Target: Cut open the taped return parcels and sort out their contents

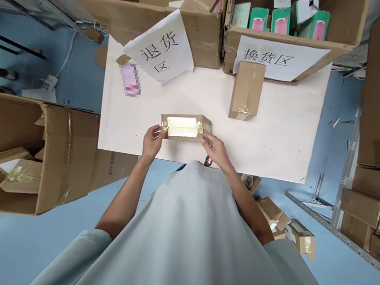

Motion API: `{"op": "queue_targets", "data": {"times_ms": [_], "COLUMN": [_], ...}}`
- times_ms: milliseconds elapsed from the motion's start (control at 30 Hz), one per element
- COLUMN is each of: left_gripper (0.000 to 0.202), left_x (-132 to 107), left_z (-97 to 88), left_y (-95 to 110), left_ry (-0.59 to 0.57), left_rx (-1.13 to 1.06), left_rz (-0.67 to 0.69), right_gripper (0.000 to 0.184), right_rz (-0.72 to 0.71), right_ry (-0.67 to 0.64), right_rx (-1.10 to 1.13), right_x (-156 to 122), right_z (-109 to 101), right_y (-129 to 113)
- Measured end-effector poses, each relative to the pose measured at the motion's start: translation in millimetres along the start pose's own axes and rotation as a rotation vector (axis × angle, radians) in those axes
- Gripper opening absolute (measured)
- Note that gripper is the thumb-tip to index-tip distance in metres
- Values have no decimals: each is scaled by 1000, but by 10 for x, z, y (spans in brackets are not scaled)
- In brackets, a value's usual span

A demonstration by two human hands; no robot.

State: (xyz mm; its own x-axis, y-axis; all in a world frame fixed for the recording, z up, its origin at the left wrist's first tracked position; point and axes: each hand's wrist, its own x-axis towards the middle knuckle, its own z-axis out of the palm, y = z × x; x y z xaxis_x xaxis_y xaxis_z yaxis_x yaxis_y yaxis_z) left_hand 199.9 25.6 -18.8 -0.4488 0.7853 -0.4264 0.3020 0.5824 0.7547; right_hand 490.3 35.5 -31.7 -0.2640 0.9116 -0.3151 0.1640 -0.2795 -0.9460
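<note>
A small brown cardboard box (183, 138) with a white label and shiny clear tape on top lies near the front edge of the white table (276, 147). My left hand (152, 142) grips its left end, thumb and fingers closed at the corner. At the right end, the fingers of my right hand (216, 148) are closed on the box's edge. Just below my right hand, a small black and red object (208, 161) sits at the table edge; its kind is unclear. A second taped carton (247, 91) stands farther back on the right.
Two large open cartons stand at the back: the left one (144, 20) holds packages, the right one (290, 40) green and pink boxes. Paper signs (165, 48) hang in front. A pixelated pink item (130, 79) lies left. An open carton (66, 160) stands left; shelved boxes (369, 182) right.
</note>
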Motion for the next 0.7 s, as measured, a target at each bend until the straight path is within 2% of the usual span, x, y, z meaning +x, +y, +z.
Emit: {"op": "queue_targets", "data": {"times_ms": [133,200,267,300,367,467,533,633,700], "left_gripper": [46,47,53,57,61,60,62,71,73], "left_x": [-13,-38,-84,-112,-155,-137,-51,135,236], "left_z": [65,143,268,351,563,999,1354,1909,2222], "left_y": [3,-22,-18,6,110,402,652,1031,1236], "left_ry": [6,50,127,159,165,2,-154,-363,-474], "left_rx": [65,135,217,247,265,207,148,76,72], "left_rz": [2,-17,27,84,237,426,438,338,285], "right_gripper": [38,36,36,37,43,59,70,82,86], "right_rz": [51,61,44,25,-20,-34,26,137,108], "right_ry": [-29,-61,-51,-10,161,484,600,595,515], "right_rx": [28,23,4,-10,-45,-93,-113,-116,-156], "right_x": [-45,-83,-104,-100,-52,141,340,665,829], "right_z": [-34,-41,-108,-177,-389,-843,-1154,-1496,-1615], "right_y": [233,323,389,413,445,471,483,498,503]}}
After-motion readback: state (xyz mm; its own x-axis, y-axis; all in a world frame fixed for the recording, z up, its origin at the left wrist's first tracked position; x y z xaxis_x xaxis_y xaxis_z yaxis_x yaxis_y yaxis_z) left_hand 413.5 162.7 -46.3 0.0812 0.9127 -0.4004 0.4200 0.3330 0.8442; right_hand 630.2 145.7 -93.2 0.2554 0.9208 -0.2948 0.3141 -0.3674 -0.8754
